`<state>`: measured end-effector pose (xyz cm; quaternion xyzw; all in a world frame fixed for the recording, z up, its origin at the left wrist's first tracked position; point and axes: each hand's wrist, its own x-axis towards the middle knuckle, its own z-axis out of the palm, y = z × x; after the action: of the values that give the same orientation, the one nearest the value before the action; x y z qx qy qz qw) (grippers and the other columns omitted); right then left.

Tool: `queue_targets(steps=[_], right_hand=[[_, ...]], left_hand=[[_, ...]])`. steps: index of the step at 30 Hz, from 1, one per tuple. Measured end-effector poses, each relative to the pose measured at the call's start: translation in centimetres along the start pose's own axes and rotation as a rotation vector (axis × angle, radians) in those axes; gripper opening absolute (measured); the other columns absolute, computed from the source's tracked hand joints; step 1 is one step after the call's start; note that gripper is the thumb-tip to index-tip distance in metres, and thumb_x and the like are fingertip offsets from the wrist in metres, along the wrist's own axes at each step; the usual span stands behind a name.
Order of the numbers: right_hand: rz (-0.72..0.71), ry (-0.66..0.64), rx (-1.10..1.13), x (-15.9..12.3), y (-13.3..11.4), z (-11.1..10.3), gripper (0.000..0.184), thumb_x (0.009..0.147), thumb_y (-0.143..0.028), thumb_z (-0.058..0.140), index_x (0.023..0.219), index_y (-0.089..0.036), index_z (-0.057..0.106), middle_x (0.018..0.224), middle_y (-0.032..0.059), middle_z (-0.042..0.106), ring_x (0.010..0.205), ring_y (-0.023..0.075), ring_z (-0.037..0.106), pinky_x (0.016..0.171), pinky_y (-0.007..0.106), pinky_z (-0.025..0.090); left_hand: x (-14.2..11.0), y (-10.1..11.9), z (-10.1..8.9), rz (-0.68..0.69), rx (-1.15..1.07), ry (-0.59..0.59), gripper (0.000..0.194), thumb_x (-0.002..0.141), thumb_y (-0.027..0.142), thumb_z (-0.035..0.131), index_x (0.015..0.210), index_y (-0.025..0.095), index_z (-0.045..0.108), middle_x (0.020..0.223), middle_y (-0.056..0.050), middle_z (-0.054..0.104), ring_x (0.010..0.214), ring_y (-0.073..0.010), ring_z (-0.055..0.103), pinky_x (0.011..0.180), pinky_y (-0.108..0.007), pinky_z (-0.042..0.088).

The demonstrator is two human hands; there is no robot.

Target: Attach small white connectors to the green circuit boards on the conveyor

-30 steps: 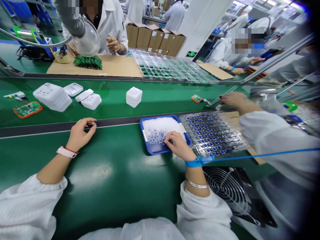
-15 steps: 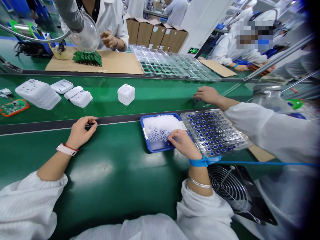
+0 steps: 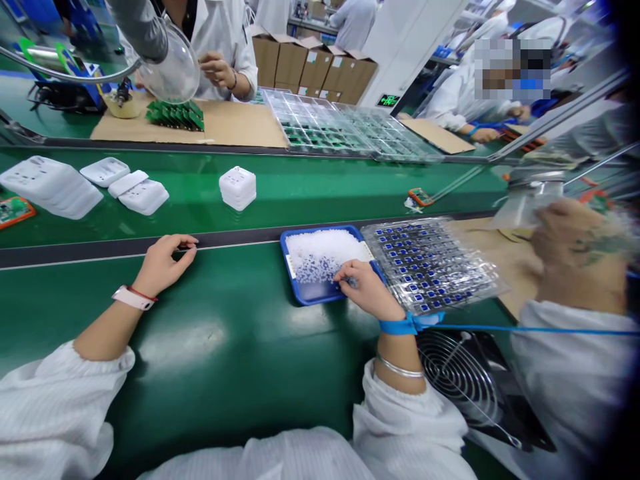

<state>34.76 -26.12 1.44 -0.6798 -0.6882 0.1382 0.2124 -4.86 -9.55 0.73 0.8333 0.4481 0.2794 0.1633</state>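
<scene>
My right hand (image 3: pixel 367 290) sits at the edge of a blue tray (image 3: pixel 305 297) filled with white granules (image 3: pixel 320 250) mixed with small blue pieces. Its fingers pinch something too small to identify above the granules. To the right lies a clear blister tray (image 3: pixel 430 267) holding rows of small blue parts. My left hand (image 3: pixel 165 265) rests loosely curled on the green bench (image 3: pixel 225 320), fingertips at the dark belt edge (image 3: pixel 240 236), holding nothing visible. A blue strap (image 3: pixel 410 324) circles my right wrist.
A green conveyor belt (image 3: pixel 310 193) carries white socket-panel stacks (image 3: pixel 237 188) and green circuit boards (image 3: pixel 15 212). A co-worker's hand (image 3: pixel 575 253) holds a clear piece at right. A wire-guarded fan (image 3: pixel 460 380) sits below the bench edge. Other workers and cartons stand beyond.
The white stacks have moved left along the belt. The co-worker's hand has moved from above the belt to the right, nearer me. My hands have barely moved.
</scene>
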Motion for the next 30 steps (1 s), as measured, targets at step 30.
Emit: queue_targets(steps=[30], right_hand=[[0.036, 0.048, -0.069, -0.06, 0.93, -0.03, 0.023, 0.068, -0.005, 0.048, 0.072, -0.018, 0.066, 0.078, 0.0053, 0.056, 0.080, 0.0205, 0.055, 0.079, 0.037, 0.043]], left_hand=[[0.13, -0.36, 0.09, 0.048, 0.041, -0.060, 0.028, 0.085, 0.040, 0.045, 0.090, 0.020, 0.063, 0.093, -0.006, 0.068, 0.090, -0.0217, 0.061, 0.080, -0.033, 0.047]])
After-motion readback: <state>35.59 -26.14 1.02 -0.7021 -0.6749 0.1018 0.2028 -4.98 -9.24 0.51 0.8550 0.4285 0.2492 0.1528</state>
